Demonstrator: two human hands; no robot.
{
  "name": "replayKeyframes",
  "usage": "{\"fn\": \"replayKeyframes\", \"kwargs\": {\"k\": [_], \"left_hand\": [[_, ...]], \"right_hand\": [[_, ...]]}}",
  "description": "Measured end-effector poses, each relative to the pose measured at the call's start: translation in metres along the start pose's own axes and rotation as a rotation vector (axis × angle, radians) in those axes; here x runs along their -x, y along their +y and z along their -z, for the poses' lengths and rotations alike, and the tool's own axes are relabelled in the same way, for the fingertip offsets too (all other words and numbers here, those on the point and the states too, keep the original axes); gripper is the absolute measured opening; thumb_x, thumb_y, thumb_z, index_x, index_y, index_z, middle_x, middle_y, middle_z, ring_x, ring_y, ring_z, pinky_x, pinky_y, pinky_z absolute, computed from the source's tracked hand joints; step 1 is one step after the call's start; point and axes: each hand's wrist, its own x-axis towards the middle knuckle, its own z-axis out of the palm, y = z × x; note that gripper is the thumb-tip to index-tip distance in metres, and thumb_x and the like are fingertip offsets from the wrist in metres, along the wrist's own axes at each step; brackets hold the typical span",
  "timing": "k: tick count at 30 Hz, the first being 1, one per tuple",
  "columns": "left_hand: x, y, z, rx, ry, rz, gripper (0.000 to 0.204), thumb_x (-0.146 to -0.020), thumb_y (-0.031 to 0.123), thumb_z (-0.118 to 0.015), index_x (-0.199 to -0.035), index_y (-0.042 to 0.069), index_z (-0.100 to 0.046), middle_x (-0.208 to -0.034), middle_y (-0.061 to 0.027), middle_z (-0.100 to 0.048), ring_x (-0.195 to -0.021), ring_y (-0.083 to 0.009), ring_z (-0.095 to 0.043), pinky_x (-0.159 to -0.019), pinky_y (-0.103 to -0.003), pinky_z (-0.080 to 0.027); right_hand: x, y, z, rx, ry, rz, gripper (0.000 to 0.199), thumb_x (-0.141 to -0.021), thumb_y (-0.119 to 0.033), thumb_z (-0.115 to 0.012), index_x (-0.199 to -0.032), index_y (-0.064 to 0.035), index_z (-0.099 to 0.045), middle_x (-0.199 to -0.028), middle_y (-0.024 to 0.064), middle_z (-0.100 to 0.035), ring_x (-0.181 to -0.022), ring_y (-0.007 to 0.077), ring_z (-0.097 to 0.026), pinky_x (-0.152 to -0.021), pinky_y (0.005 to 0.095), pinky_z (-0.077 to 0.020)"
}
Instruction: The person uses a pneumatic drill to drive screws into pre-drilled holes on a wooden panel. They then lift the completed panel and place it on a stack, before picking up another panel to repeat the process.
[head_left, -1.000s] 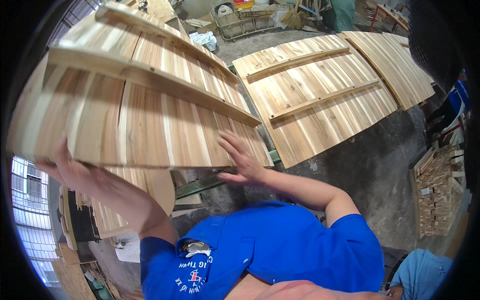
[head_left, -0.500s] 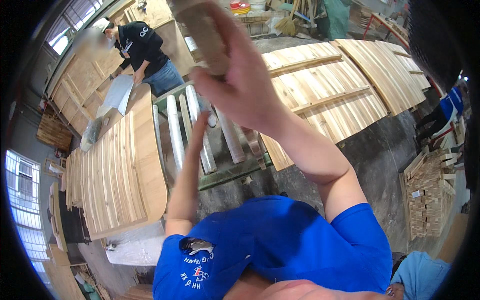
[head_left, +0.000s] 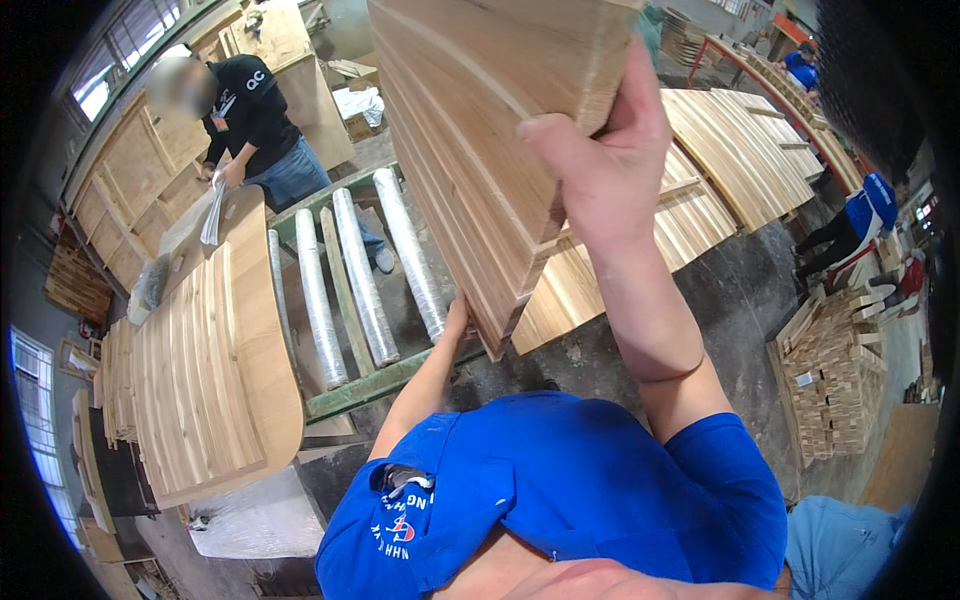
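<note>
A large striped wooden panel (head_left: 480,130) stands tilted on edge in front of me, its top running out of the picture. My right hand (head_left: 615,165) is closed round its right edge, thumb on the broad face and fingers behind. Low on the panel's left side, my left hand (head_left: 457,318) holds the edge; most of its fingers are hidden behind the wood. Just left of the panel lies a green-framed roller conveyor (head_left: 350,392) with plastic-wrapped rollers (head_left: 362,280). Behind the panel, to the right, are flat slatted wooden panels (head_left: 735,165).
At left, a stack of wooden boards (head_left: 195,370) lies on a rounded board (head_left: 275,340). A co-worker in black (head_left: 265,125) stands beyond it, holding papers (head_left: 213,212). Stacked wood blocks (head_left: 835,380) stand at right, with a person in blue (head_left: 870,210) farther back.
The wooden panel has come up into view, gripped by both hands. My right hand has shifted right and my left hand has moved down and right. The co-worker's papers are now lifted upright.
</note>
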Motion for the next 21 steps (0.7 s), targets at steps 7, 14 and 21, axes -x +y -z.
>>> {"fn": "replayKeyframes", "kwargs": {"k": [7,14,21], "left_hand": [[-0.024,0.012,-0.041,0.212,0.133,-0.470,0.070,-0.093,0.058,-0.019,-0.139,0.005,-0.023,-0.137,-0.0114,-0.037,-0.122,-0.0246,-0.040,-0.103,-0.035,-0.029],[-0.033,0.013,-0.062,0.134,0.439,-0.556,0.067,-0.093,0.051,-0.031,-0.142,0.007,-0.017,-0.135,-0.0219,-0.038,-0.121,-0.0313,-0.042,-0.099,-0.038,-0.033],[-0.026,0.025,-0.082,-0.249,0.755,-0.416,0.066,-0.087,0.053,-0.042,-0.140,0.018,-0.026,-0.123,-0.0246,-0.046,-0.111,-0.0387,-0.048,-0.092,-0.045,-0.037]], "right_hand": [[-0.010,-0.035,0.070,-0.057,0.118,-0.020,0.069,-0.063,0.003,-0.059,-0.128,-0.0005,-0.040,-0.108,0.0101,-0.057,-0.098,0.0194,-0.057,-0.086,0.0304,-0.0465],[0.003,-0.023,0.161,0.107,0.442,-0.107,0.075,-0.060,0.005,-0.056,-0.132,-0.0019,-0.036,-0.110,0.0117,-0.056,-0.101,0.0207,-0.056,-0.087,0.0310,-0.0475],[0.048,0.008,0.288,0.218,0.889,-0.216,0.073,-0.063,0.011,-0.050,-0.134,-0.0021,-0.036,-0.128,0.0114,-0.046,-0.114,0.0256,-0.047,-0.097,0.0333,-0.0391]]}}
